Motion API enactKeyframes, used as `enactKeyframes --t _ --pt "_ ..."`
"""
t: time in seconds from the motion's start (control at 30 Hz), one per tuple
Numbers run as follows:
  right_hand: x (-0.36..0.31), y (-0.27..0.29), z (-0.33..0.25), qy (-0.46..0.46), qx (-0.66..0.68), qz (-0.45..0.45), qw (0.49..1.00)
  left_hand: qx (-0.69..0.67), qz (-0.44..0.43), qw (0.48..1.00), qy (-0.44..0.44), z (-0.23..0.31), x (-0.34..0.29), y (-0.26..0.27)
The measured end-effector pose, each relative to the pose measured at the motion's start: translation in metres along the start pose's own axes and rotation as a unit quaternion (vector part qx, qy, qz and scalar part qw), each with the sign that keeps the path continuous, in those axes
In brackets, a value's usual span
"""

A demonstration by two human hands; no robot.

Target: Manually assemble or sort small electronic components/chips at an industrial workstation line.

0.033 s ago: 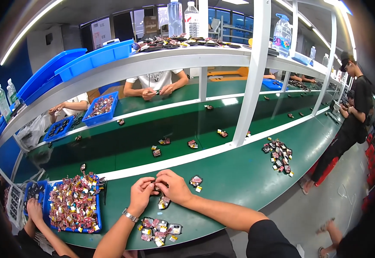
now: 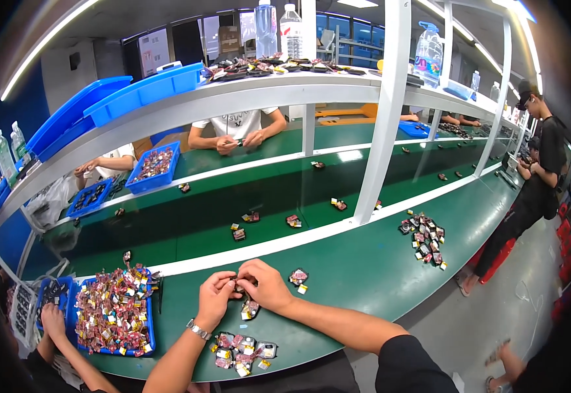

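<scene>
My left hand (image 2: 215, 298), with a metal watch at its wrist, and my right hand (image 2: 264, 286) meet above the green bench. Their fingers are pinched together around a small dark electronic assembly (image 2: 237, 286), mostly hidden by the fingers. Just below my hands lies another small assembly (image 2: 249, 309) with a reddish board and a pale tab. A cluster of similar assemblies (image 2: 241, 354) rests nearer to me, some in grey casings. One more assembly (image 2: 298, 276) sits to the right of my right hand, with a yellow-and-white piece beside it.
At left stands a blue bin (image 2: 152, 321) heaped with reddish boards; a neighbour's hand (image 2: 53, 319) reaches into a smaller blue bin (image 2: 68, 288). A pile of assemblies (image 2: 424, 237) lies right. Beyond the white rail, a green belt (image 2: 213, 216) carries scattered units. A white post (image 2: 384, 118) rises ahead.
</scene>
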State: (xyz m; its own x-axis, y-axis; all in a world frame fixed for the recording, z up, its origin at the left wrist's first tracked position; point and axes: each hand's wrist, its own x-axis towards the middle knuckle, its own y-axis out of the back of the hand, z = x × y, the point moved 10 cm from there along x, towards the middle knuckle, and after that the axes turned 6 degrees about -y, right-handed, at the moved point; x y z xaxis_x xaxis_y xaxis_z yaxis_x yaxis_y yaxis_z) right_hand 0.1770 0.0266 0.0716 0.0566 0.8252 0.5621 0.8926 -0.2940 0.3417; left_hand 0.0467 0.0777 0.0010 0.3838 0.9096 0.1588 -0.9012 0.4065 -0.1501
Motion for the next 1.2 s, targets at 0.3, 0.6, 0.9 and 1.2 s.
enactKeyframes --t 0.3,0.6,0.9,1.2 --pt "0.098 0.123 0.167 -0.283 0.064 0.248 0.924 -0.014 -0.008 1.000 0.021 0.004 0.000 0.003" --pt "0.120 0.209 0.230 -0.306 -0.444 0.230 0.810 -0.015 -0.038 0.999 0.022 0.001 0.002 0.001" --pt "0.113 0.230 0.274 -0.335 -0.707 0.069 0.619 -0.006 -0.068 0.998 0.013 0.000 0.003 -0.002" --pt "0.093 0.106 0.080 -0.031 -0.231 0.040 0.972 -0.003 -0.049 0.998 0.033 0.003 0.001 0.001"
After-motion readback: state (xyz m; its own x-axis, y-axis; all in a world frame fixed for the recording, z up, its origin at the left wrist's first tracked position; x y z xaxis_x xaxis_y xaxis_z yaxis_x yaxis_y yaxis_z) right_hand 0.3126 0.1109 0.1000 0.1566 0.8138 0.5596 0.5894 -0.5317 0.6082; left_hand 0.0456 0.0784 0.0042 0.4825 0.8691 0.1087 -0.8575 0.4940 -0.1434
